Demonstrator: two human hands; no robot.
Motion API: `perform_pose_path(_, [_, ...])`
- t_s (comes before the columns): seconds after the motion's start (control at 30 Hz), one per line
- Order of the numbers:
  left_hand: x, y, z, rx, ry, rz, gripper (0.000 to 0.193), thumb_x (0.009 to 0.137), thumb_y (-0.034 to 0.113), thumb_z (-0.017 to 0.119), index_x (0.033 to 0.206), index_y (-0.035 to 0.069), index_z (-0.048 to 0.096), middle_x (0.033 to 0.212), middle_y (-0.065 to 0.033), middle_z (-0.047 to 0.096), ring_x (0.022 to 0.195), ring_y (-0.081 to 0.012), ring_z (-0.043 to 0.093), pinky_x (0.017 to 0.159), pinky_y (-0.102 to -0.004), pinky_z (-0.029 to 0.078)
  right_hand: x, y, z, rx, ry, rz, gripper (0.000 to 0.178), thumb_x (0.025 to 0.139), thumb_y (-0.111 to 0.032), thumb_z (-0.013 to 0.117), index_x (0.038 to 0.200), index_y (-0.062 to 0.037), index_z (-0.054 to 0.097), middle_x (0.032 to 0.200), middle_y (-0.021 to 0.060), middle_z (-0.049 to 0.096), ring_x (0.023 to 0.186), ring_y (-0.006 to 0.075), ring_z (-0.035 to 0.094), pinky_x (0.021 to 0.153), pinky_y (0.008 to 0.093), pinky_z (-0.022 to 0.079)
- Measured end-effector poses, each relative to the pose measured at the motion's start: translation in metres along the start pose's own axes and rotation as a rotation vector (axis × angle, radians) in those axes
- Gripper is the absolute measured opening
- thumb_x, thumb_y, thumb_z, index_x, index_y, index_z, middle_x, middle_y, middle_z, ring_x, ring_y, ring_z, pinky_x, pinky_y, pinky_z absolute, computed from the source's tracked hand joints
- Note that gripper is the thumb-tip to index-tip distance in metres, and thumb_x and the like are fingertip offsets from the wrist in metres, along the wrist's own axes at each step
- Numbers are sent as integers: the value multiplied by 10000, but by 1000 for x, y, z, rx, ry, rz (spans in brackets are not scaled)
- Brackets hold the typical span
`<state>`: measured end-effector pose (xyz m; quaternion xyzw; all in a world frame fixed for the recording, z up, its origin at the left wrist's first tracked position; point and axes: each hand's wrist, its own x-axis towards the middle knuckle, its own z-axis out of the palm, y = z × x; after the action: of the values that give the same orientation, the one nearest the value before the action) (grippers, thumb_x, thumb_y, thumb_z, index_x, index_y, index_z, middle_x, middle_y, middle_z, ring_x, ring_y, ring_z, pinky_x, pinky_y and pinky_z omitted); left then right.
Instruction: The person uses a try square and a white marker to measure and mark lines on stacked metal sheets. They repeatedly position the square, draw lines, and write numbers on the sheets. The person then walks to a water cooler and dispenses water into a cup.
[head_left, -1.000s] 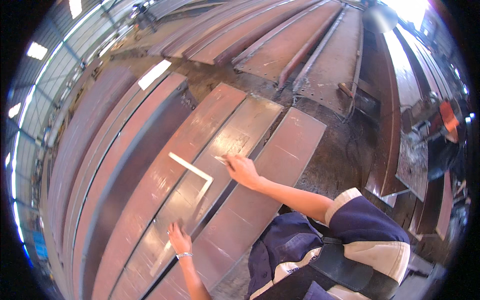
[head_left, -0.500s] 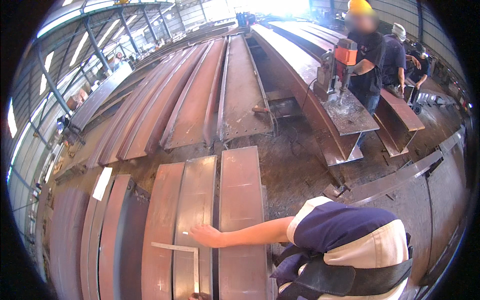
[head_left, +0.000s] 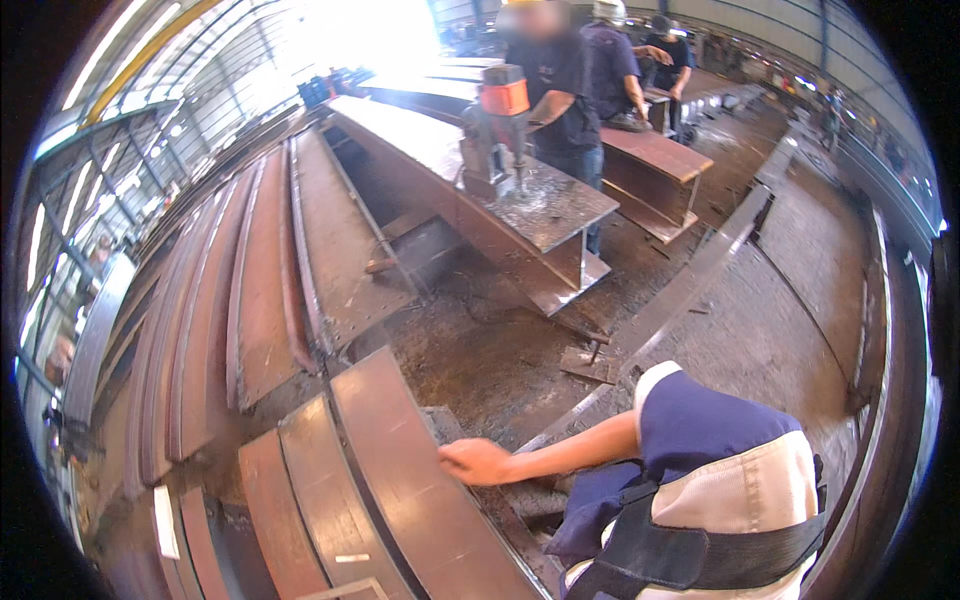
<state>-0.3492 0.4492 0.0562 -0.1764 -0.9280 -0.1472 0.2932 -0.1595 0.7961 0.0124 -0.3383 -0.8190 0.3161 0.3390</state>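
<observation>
My right hand (head_left: 475,462) reaches in from the right, over the right edge of a reddish-brown steel beam (head_left: 400,430). Its fingers are curled together; whatever they may hold is hidden. Left of that beam lies a greyer steel beam (head_left: 325,470), shinier on top. A small pale strip (head_left: 352,558) rests on it. Just below, at the lower edge of the picture, part of a flat metal square (head_left: 350,590) lies across the steel. My left hand is out of the picture.
A white sheet (head_left: 165,520) lies on the beams at lower left. Ahead, an orange-topped drilling machine (head_left: 503,100) stands on a large I-beam (head_left: 590,205), with a co-worker (head_left: 550,85) behind it. Long beams (head_left: 265,260) fill the left. A clamp-like piece (head_left: 590,360) lies on the floor.
The view has swung to the right. My right hand has drawn back from beside the square and the pale strip to the right-hand beam's edge. The square has slid mostly out of view.
</observation>
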Motion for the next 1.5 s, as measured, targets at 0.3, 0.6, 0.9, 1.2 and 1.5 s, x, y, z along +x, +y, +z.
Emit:
perform_pose_path(0.3, [38, 165, 14, -592, -35, 322, 268, 883, 234, 692, 975, -18, 682, 900, -189, 685, 815, -349, 655, 754, -446, 538, -168, 105, -176, -308, 439, 596, 186, 890, -240, 580, 945, -63, 571, 735, 200, 655, 722, 420, 646, 640, 541, 494])
perform_pose_path(0.6, [-77, 389, -63, -971, -431, 582, 257, 889, 221, 693, 977, -21, 684, 911, -185, 695, 826, -328, 666, 777, -424, 550, -347, 176, -283, -329, 785, 824, 188, 860, -222, 599, 960, -62, 599, 724, 212, 655, 716, 439, 647, 658, 543, 507])
perform_pose_path(0.9, [-307, 544, -83, -900, -883, 900, 174, 869, 212, 694, 925, 49, 716, 906, -131, 721, 832, -293, 684, 771, -394, 552, -564, 222, -419, -502, 927, 1270, 144, 786, -102, 566, 917, -60, 608, 750, 160, 686, 737, 410, 666, 671, 508, 520])
perform_pose_path(1.2, [-506, 620, -5, -207, -1361, 1292, 227, 834, 252, 698, 934, 49, 721, 885, -144, 721, 801, -289, 685, 770, -417, 535, -648, 240, -458, -185, 1134, 1577, 178, 768, -163, 619, 891, -71, 710, 920, 179, 711, 864, 393, 680, 786, 461, 550])
perform_pose_path(1.5, [-660, 747, 48, 126, -1623, 1534, 179, 818, 163, 678, 896, 3, 703, 775, -134, 702, 694, -266, 678, 667, -421, 538, -757, 273, -322, 183, 807, 2135, 292, 776, -281, 650, 942, -62, 749, 1004, 204, 716, 983, 354, 688, 859, 435, 548])
